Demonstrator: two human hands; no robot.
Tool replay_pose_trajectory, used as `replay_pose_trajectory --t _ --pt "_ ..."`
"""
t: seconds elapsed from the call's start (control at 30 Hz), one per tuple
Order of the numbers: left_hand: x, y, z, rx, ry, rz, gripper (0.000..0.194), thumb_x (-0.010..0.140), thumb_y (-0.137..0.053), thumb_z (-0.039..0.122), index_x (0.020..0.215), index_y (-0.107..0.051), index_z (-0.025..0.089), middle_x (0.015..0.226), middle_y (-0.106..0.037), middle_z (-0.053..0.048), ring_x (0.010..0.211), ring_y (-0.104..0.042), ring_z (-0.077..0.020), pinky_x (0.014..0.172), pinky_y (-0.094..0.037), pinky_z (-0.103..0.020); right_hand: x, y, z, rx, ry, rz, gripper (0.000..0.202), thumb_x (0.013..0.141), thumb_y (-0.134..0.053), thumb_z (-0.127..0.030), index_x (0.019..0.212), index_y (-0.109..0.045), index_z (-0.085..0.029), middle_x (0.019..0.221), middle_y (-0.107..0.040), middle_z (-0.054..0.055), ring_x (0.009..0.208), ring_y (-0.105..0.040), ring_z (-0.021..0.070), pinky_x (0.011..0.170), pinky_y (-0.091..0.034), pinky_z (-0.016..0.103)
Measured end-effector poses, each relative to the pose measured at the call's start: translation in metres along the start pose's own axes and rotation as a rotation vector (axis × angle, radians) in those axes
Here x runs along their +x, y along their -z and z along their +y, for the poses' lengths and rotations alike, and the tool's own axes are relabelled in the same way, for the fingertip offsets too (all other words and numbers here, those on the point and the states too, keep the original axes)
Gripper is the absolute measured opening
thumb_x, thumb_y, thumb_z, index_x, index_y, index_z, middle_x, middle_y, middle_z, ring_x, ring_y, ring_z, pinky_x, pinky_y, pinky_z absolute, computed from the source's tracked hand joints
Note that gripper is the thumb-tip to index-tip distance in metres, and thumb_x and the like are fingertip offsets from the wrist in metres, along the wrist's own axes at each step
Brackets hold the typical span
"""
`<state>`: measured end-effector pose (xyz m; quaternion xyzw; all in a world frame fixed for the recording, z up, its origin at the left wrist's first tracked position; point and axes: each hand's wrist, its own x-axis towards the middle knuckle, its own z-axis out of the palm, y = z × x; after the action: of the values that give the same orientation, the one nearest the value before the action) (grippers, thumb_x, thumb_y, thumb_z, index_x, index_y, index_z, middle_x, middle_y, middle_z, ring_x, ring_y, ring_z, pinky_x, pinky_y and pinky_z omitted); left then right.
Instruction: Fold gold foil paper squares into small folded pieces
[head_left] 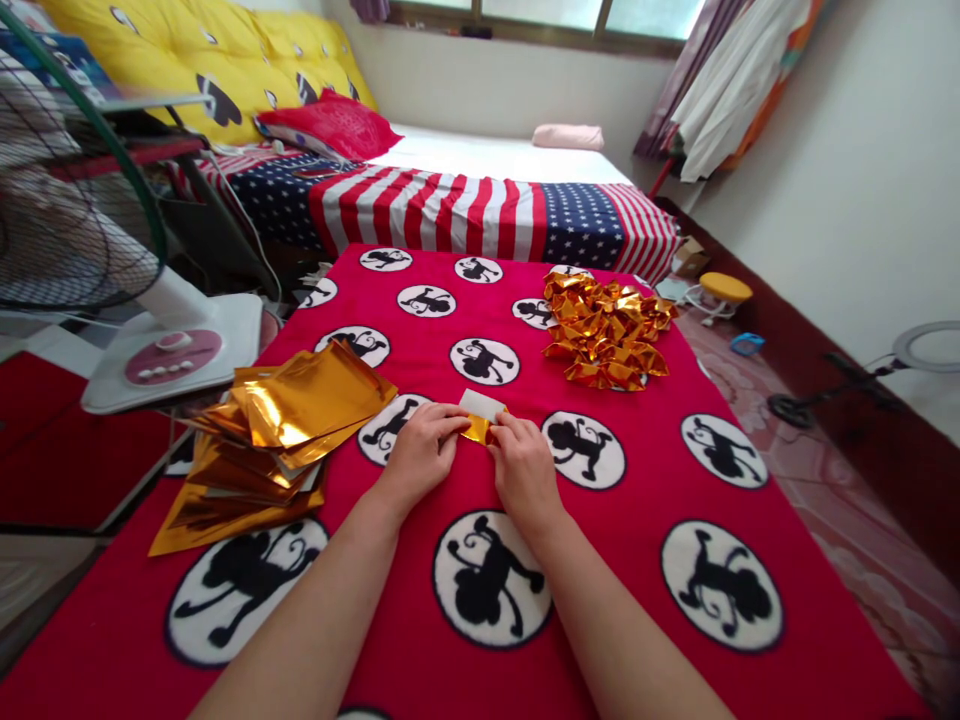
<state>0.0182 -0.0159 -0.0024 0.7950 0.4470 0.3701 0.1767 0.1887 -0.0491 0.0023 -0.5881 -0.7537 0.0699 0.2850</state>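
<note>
A small sheet of gold foil paper [475, 430] lies on the cloth in front of me, its near part rolled or folded with the gold side out. Its far part shows a pale grey-white back. My left hand [424, 446] pinches the left end of the folded part, and my right hand [525, 462] pinches the right end. Left of my hands is an uneven stack of flat gold foil sheets [315, 395]. Folded gold foil pieces [604, 325] form a heap at the far right of the table.
A red cloth with monkey prints [622, 600] covers the table. A fan [172, 330] with a white base stands close at the left. Beyond the table is a bed with a striped, starred cover [450, 215]. A yellow stool [724, 288] and a ring light [926, 345] stand at the right.
</note>
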Motion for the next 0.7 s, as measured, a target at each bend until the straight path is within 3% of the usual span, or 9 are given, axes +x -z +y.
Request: replay_pose_trajectory --t 0.17,0.3,0.47,0.57,0.7 --pt "-0.001 0.001 -0.002 -0.065 -0.047 -0.002 0.029 0.083 -0.054 0.004 0.097 -0.073 0.021 0.106 -0.073 -0.005 0.099 -0.062 -0.0200 0.092 -0.049 -0.038 0.012 0.007 0.020 0.053 0.054 -0.025 0.021 0.088 -0.050 -0.008 0.089 -0.069 -0.018 0.118 -0.068 0.009 0.105 -0.060 0.0240 0.094 -0.045 0.040" --pt "0.000 0.001 0.000 -0.081 -0.085 -0.025 0.032 0.085 -0.052 0.004 0.098 -0.074 0.023 0.104 -0.074 -0.004 0.097 -0.061 -0.0203 0.090 -0.050 -0.039 0.017 0.011 0.029 0.017 0.038 -0.072 0.030 0.082 -0.047 -0.001 0.089 -0.068 -0.020 0.123 -0.067 0.007 0.111 -0.060 0.0248 0.105 -0.037 0.049" --pt "0.003 0.000 0.000 -0.067 -0.093 -0.037 0.030 0.086 -0.053 0.006 0.099 -0.075 0.023 0.103 -0.074 -0.004 0.095 -0.061 -0.0206 0.088 -0.050 -0.039 0.015 0.007 0.013 0.001 -0.069 -0.084 0.040 0.077 -0.038 0.006 0.097 -0.064 -0.016 0.135 -0.058 0.013 0.125 -0.053 0.0268 0.109 -0.032 0.056" --pt "0.005 -0.002 -0.002 -0.063 -0.095 -0.035 0.029 0.086 -0.055 0.007 0.100 -0.074 0.024 0.105 -0.074 -0.004 0.096 -0.061 -0.0204 0.090 -0.049 -0.040 0.013 0.002 0.002 0.052 -0.142 -0.067 0.030 0.083 -0.040 -0.001 0.096 -0.062 -0.017 0.138 -0.055 0.015 0.128 -0.050 0.0285 0.109 -0.029 0.060" --pt "0.004 -0.001 -0.003 -0.062 -0.108 -0.032 0.027 0.086 -0.055 0.007 0.098 -0.074 0.023 0.104 -0.074 -0.004 0.094 -0.060 -0.0196 0.087 -0.050 -0.038 0.009 -0.001 0.001 0.133 -0.160 -0.027 0.020 0.084 -0.048 -0.007 0.097 -0.061 -0.016 0.141 -0.051 0.017 0.132 -0.046 0.0287 0.112 -0.029 0.055"
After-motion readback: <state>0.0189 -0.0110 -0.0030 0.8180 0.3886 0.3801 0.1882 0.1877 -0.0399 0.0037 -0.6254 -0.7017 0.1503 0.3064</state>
